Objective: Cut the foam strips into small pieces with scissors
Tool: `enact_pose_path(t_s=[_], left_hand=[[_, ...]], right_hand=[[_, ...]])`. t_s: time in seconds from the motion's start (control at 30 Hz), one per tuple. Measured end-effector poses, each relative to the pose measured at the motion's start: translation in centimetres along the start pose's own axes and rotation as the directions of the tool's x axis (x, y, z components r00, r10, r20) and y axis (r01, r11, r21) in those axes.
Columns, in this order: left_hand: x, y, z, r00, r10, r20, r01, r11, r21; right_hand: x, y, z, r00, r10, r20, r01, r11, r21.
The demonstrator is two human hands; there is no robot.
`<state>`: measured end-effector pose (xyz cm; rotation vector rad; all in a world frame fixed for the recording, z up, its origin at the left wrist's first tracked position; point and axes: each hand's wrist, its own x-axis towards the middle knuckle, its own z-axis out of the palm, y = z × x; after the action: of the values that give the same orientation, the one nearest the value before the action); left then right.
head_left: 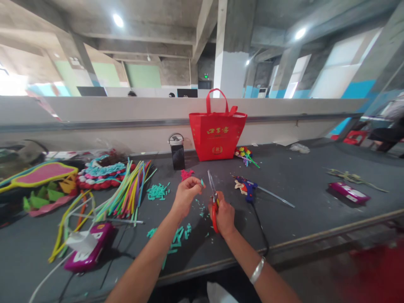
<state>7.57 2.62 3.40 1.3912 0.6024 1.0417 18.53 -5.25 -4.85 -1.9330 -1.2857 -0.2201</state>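
Note:
Between the thumb and finger of my left hand (187,194) is a small green piece (202,182), pinched above the dark table. My right hand (223,214) grips a pair of scissors (215,202) with red handles, blades pointing up and away, close beside the green piece. Tiny green scraps (202,208) lie scattered below, between both hands. One pile of short green pieces (158,191) sits left of my left hand. Longer green strips (178,237) are spread nearer, partly hidden by my left forearm. A small heap of pink-red pieces (187,174) lies just beyond my left hand.
Drinking straw-like coloured sticks (129,193) fan out at the left, near a purple power strip (91,248). A red bag (217,134) and a black-and-white cup (177,153) stand at the back. A blue glue gun (251,189) with its cord lies right of the scissors.

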Motion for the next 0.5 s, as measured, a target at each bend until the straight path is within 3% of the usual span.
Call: enact_pose_path(t_s=[0.13, 0.27, 0.33, 0.4, 0.5], left_hand=[[0.7, 0.8, -2.0, 0.997, -0.048, -0.059, 0.056, 0.99, 0.131], [2.1, 0.8, -6.0, 0.996, -0.039, -0.085, 0.068, 0.925, 0.375], [2.9, 0.4, -8.4, 0.996, -0.038, -0.082, 0.08, 0.791, 0.606], [3.4, -0.1, -10.7, 0.997, -0.037, -0.074, 0.082, 0.585, 0.807], [3.4, -0.9, -13.1, 0.993, -0.114, -0.02, 0.058, 0.342, 0.938]], right_hand=[[0.0, 0.0, -0.1, 1.0, 0.023, -0.005, -0.023, 1.0, 0.006], [0.0, 0.1, 0.0, 0.999, 0.037, -0.008, -0.037, 0.999, 0.012], [0.0, 0.1, 0.1, 0.999, 0.04, -0.009, -0.04, 0.999, -0.003], [0.0, 0.2, 0.1, 0.999, 0.042, -0.012, -0.042, 0.999, -0.015], [0.0, 0.3, 0.2, 0.999, 0.044, -0.01, -0.044, 0.999, -0.018]])
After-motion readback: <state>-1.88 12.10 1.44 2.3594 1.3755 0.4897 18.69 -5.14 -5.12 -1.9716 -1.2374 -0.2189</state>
